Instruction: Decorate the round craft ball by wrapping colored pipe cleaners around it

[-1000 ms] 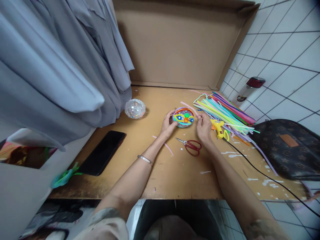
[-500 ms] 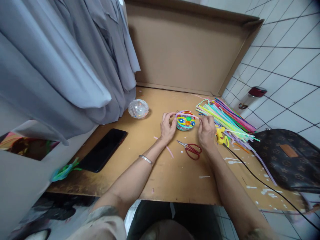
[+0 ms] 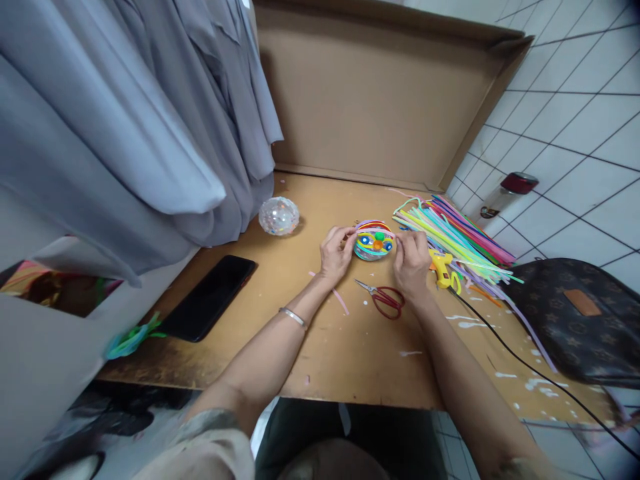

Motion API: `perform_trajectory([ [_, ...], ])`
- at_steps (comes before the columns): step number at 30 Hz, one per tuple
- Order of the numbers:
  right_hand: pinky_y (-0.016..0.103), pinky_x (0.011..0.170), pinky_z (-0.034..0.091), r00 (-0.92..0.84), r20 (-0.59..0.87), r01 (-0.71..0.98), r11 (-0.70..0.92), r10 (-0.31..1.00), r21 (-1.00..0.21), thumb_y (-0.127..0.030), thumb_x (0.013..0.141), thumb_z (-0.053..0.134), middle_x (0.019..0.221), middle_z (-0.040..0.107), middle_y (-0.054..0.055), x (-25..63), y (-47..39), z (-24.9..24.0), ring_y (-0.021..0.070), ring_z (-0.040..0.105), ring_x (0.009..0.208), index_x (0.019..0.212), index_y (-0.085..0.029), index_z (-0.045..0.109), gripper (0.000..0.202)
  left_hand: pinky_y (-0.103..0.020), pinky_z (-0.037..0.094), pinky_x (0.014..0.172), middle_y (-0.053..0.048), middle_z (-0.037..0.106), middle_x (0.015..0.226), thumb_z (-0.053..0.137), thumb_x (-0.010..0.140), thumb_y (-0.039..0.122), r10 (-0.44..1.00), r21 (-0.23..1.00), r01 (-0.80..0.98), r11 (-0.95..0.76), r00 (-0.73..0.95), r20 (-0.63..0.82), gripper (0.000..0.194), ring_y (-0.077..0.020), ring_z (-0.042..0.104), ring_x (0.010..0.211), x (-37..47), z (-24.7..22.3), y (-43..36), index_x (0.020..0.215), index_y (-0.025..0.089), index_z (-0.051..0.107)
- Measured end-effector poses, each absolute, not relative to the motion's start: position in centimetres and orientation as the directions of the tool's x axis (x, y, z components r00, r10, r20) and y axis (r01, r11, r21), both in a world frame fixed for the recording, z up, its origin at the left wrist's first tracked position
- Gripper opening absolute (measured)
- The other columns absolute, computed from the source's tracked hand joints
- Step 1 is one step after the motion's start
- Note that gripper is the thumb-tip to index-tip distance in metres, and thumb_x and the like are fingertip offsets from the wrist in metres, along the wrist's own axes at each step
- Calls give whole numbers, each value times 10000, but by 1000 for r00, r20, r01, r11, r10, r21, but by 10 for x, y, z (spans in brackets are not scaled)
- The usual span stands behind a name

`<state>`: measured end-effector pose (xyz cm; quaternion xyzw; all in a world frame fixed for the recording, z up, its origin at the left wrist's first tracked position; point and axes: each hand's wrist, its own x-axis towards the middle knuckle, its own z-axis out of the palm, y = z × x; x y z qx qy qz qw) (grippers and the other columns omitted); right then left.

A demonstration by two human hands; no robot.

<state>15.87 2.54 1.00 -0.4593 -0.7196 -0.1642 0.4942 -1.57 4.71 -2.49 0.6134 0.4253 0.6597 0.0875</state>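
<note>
A clear round ball (image 3: pixel 370 255) decorated with coloured bands and yellow, blue, green and orange pieces sits on the table between my hands. Across its upper part runs a thin pink pipe cleaner (image 3: pixel 376 231). My left hand (image 3: pixel 337 255) pinches the strip's left end against the ball's side. At the other side my right hand (image 3: pixel 413 261) pinches the right end, close to the ball. Red-handled scissors (image 3: pixel 387 301) lie just in front of the ball. Near my left wrist is a loose pink piece (image 3: pixel 341 302).
A clear faceted ball (image 3: pixel 279 217) and a black phone (image 3: pixel 210 298) are on the left. To the right lie a yellow glue gun (image 3: pixel 442 269) with a black cord, a pile of pipe cleaners (image 3: pixel 450 230) and a brown patterned bag (image 3: pixel 575 327). A cardboard panel (image 3: pixel 380 100) stands behind.
My right hand has shifted slightly left toward the ball, and the pink pipe cleaner now lies closer along its surface. My left hand stays at the ball's left side.
</note>
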Motion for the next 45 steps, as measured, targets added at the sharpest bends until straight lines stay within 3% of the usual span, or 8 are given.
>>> perform_trajectory([
  [7,394,792,508,-12,868,742,586,496,-325,-269,984,398,876,611,97,152,19,17,230,603,839,933,-200,648,264,-287,522,725,-62,707,845,550,943,335,637,671,376,-639,-230,736,213,-149,637,755,-11,-18,39,886,189,695],
  [10,397,799,520,55,842,664,610,537,-432,-305,962,442,878,650,86,148,17,18,228,619,853,914,-207,633,219,-285,529,717,-60,712,834,569,934,357,652,689,318,-651,-229,723,220,-144,636,737,-4,-14,33,897,186,703],
  [14,352,683,540,107,656,398,572,747,-717,-372,913,511,863,681,55,139,15,16,195,635,739,941,-216,601,182,-297,546,731,-72,742,893,607,917,377,695,722,207,-660,-196,692,239,-148,653,746,6,-8,24,993,184,724],
  [17,316,611,523,111,580,198,554,807,-808,-380,863,572,815,674,30,135,15,18,168,618,658,916,-221,591,168,-301,552,744,-71,753,912,631,904,349,690,710,174,-683,-164,705,217,-150,663,759,8,-5,20,1000,185,736],
  [21,288,601,511,149,569,86,563,809,-822,-371,819,636,762,658,1,134,15,22,148,603,638,874,-225,599,160,-278,538,714,-59,748,859,646,894,320,663,676,172,-716,-136,736,189,-136,651,730,8,-4,18,964,177,748],
  [29,287,647,513,116,578,165,559,808,-813,-348,826,634,758,667,-3,131,11,18,153,607,688,855,-231,633,121,-255,507,658,-59,753,853,648,883,310,680,691,145,-708,-123,723,189,-123,623,681,8,-5,18,955,172,757],
  [41,277,589,512,120,540,50,538,833,-842,-379,791,667,730,667,-11,128,11,18,135,583,621,822,-228,630,158,-277,489,681,-49,711,767,643,879,369,707,709,171,-684,-85,702,212,-143,606,680,8,-4,17,835,184,736],
  [45,292,636,529,174,552,106,542,815,-834,-390,806,661,778,673,2,131,11,21,143,598,668,879,-223,643,183,-262,467,715,-38,679,784,598,898,394,766,803,134,-581,-244,595,241,-147,596,732,0,-5,24,825,183,687],
])
